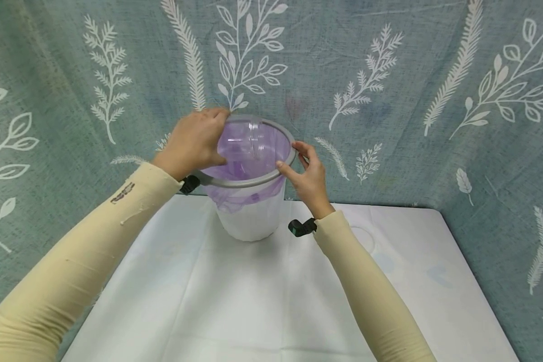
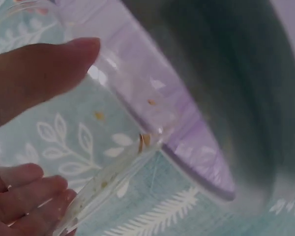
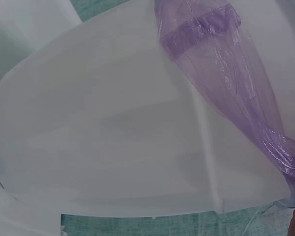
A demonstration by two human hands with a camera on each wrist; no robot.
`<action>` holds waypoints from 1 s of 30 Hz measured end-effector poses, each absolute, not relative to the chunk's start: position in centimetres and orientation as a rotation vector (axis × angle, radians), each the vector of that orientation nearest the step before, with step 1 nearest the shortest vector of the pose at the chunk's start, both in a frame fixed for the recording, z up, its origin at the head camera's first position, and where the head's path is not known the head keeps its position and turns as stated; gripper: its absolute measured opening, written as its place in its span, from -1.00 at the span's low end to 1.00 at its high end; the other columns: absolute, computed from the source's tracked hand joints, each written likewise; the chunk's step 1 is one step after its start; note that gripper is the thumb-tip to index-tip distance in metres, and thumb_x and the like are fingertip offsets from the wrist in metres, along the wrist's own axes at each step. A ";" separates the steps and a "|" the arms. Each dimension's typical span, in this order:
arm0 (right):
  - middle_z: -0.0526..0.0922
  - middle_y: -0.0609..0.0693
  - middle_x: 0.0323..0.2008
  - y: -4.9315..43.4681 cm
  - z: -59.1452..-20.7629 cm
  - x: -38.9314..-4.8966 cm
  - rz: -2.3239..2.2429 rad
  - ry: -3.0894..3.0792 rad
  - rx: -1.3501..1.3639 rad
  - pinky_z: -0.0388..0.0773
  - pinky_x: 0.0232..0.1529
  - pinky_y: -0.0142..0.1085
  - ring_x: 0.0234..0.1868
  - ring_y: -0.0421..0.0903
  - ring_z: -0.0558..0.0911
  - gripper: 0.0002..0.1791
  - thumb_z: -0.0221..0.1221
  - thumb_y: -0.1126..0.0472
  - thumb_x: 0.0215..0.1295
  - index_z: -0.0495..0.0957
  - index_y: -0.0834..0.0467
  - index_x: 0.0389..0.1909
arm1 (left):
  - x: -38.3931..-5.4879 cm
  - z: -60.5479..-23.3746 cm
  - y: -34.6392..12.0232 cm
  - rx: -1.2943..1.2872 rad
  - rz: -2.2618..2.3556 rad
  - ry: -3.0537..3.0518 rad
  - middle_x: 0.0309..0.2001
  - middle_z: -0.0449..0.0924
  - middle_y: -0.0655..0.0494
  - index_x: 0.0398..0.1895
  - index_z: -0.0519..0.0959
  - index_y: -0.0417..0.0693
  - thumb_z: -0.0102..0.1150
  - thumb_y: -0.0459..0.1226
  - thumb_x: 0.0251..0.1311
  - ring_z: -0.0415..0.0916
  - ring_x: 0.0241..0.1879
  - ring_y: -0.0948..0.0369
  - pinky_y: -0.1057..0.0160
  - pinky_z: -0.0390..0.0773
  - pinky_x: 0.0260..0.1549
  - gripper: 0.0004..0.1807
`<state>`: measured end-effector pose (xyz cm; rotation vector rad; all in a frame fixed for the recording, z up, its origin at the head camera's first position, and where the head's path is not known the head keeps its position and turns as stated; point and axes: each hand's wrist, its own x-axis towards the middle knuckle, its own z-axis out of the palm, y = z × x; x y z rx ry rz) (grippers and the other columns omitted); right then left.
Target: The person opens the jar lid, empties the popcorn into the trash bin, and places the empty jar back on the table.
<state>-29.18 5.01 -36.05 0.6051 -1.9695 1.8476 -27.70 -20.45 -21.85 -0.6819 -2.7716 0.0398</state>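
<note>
A white trash bin (image 1: 251, 218) stands near the back edge of the table, lined with a purple plastic bag (image 1: 237, 168) under a grey rim ring (image 1: 235, 183). My left hand (image 1: 196, 141) holds a clear plastic container (image 1: 255, 131) over the bin's mouth. In the left wrist view the container (image 2: 110, 184) lies between thumb and fingers, with small orange-brown bits on it. With thumb and fingertips, my right hand (image 1: 308, 176) pinches the ring's right side. Seen from the right wrist, the bag's loose edge (image 3: 211, 64) hangs down outside the bin wall (image 3: 103, 123).
A white cloth (image 1: 235, 301) covers the table. Green leaf-patterned curtain (image 1: 298, 65) hangs close behind the bin and along both sides. Faint round and heart-like marks show on the cloth at the right.
</note>
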 end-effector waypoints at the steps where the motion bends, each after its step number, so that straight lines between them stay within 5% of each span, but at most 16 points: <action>1: 0.42 0.24 0.42 5.0 -36.0 -29.2 1.848 -1.968 0.605 0.23 0.55 -0.16 0.49 -0.02 0.38 -0.27 0.42 0.27 0.36 0.32 0.37 0.44 | -27.7 -21.9 -20.5 -0.666 0.014 -2.783 0.42 0.41 -0.37 0.49 0.27 -0.45 0.75 -0.15 -0.21 0.43 0.32 -0.33 -0.28 0.40 0.34 0.20; 14: 0.43 0.23 0.42 5.0 -36.0 -29.1 1.849 -1.965 0.598 0.24 0.50 -0.35 0.49 -0.02 0.38 -0.26 0.42 0.28 0.35 0.32 0.37 0.45 | -27.3 -23.2 -21.3 -0.466 -0.443 -2.833 0.26 0.53 -0.41 0.49 0.26 -0.39 0.73 -0.04 -0.15 0.51 0.20 -0.32 -0.26 0.49 0.24 0.19; 20: 0.41 0.27 0.43 4.9 -36.0 -29.1 1.876 -1.950 0.607 0.22 0.55 -0.23 0.51 0.09 0.35 -0.25 0.41 0.32 0.35 0.30 0.39 0.46 | -27.0 -23.7 -21.5 -0.405 -0.640 -2.776 0.08 0.58 -0.29 0.36 0.37 -0.34 0.71 0.01 -0.10 0.53 0.04 -0.19 -0.20 0.53 0.07 0.04; 30: 0.38 0.43 0.40 4.5 -34.0 -26.9 1.891 -1.939 0.606 0.20 0.57 -0.07 0.50 0.21 0.34 -0.32 0.34 0.44 0.36 0.29 0.52 0.40 | -26.9 -25.2 -21.6 -0.307 -0.960 -2.646 0.20 0.57 -0.29 0.25 0.40 -0.34 0.69 0.07 -0.07 0.52 0.22 -0.18 -0.16 0.53 0.16 -0.02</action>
